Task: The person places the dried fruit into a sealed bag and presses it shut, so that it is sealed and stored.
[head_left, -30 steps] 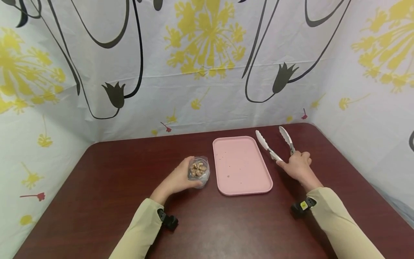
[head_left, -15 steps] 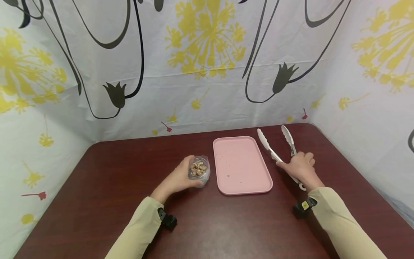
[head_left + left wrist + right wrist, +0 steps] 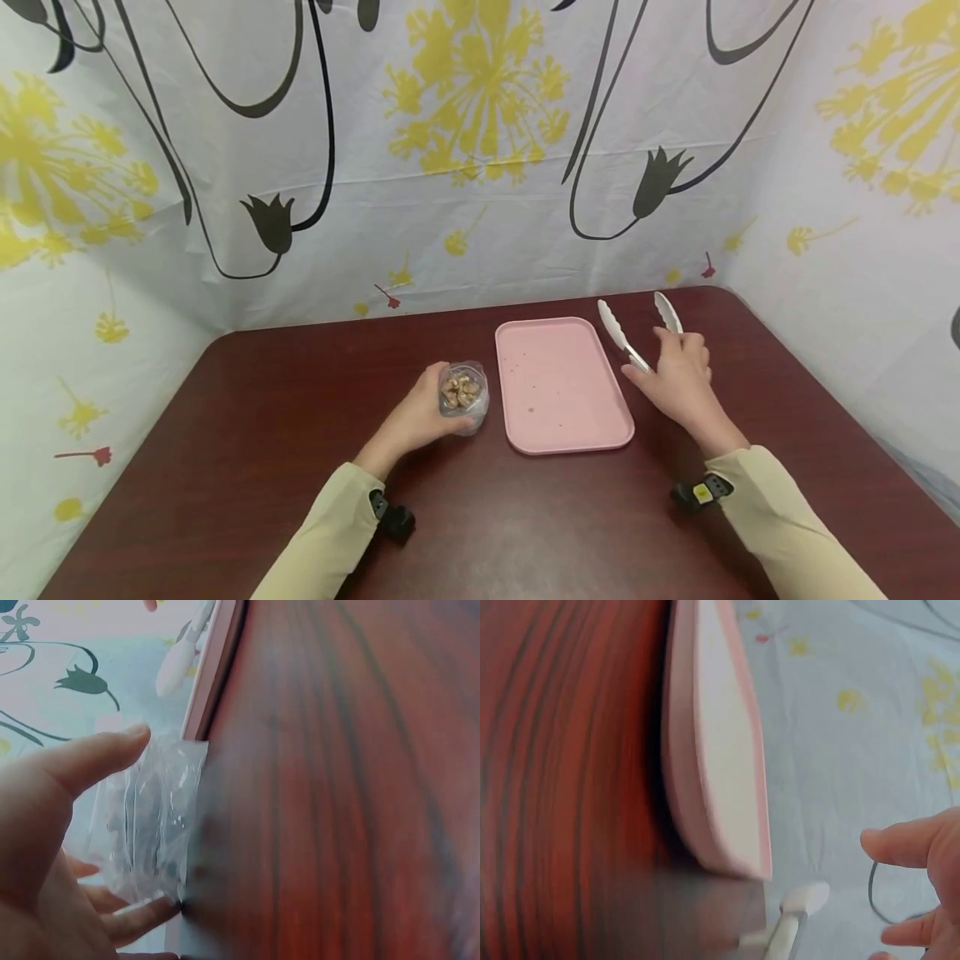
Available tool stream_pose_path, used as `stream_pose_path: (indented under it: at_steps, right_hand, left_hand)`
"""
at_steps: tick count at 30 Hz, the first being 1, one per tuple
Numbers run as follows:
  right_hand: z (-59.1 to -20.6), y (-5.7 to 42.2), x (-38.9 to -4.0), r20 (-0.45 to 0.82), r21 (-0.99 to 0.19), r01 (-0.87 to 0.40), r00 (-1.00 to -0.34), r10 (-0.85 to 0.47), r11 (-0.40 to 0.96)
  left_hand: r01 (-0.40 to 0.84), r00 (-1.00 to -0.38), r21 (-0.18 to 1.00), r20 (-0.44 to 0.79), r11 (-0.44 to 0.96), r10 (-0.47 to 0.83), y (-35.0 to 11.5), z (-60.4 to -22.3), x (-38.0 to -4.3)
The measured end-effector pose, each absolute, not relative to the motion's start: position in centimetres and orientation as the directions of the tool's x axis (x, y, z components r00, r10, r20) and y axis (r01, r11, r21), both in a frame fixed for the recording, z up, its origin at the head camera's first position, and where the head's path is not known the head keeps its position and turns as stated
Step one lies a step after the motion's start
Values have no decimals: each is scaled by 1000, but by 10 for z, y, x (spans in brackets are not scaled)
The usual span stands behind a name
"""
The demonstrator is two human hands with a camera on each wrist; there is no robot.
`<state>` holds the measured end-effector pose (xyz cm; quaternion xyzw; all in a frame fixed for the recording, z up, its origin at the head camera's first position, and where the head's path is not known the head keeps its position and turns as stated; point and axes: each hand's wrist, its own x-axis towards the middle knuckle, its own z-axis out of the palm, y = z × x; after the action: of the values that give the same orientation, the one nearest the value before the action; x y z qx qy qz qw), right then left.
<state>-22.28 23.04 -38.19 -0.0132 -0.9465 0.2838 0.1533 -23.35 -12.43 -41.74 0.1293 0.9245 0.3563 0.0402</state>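
Note:
My left hand grips a clear plastic container of shelled walnuts standing left of the tray. The left wrist view shows thumb and fingers around its crinkly clear wall; the walnuts are hardly visible there. My right hand is over the spread tongs, right of the tray, hiding their handles in the head view. From the right wrist, thumb and fingers are apart, with nothing between them, and a pale tong tip lies beyond.
Between the two hands lies a pink tray with small dark specks on it. The dark red wooden table extends around everything. Patterned white sheeting hangs behind the table and along both sides.
My right hand has shifted slightly left and farther over the tongs, its thumb and fingers spreading across both arms. The tongs moved slightly earlier. My left hand and the container stay put.

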Motion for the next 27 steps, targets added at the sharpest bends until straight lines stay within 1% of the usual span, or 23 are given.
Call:
stream_pose_path:
  at_steps: [6, 12, 16, 21, 24, 27]
  right_hand:
    - [-382, 209, -216, 317, -514, -222, -947, -57, 829]
    - [-383, 186, -210, 344, -499, -351, -919, -190, 792]
    - [-381, 171, -208, 360, -494, -414, -898, -254, 765]
    - [-377, 150, -206, 388, -527, -501, -860, -330, 686]
    - [-374, 137, -206, 411, -534, -530, -844, -346, 658]
    - [-369, 127, -206, 418, -543, -533, -842, -342, 649]
  left_hand:
    - [154, -981, 690, 21, 708, 193, -118, -414, -230]
    - [128, -991, 702, 58, 701, 123, -114, -412, -227]
    - [148, -989, 710, 117, 688, 92, -112, -407, -224]
    - [166, -982, 708, 179, 686, 52, -108, -401, -219]
    - [165, -980, 699, 196, 696, 35, -105, -397, -216]
    - [170, -977, 692, 212, 701, 27, -102, -393, -214]
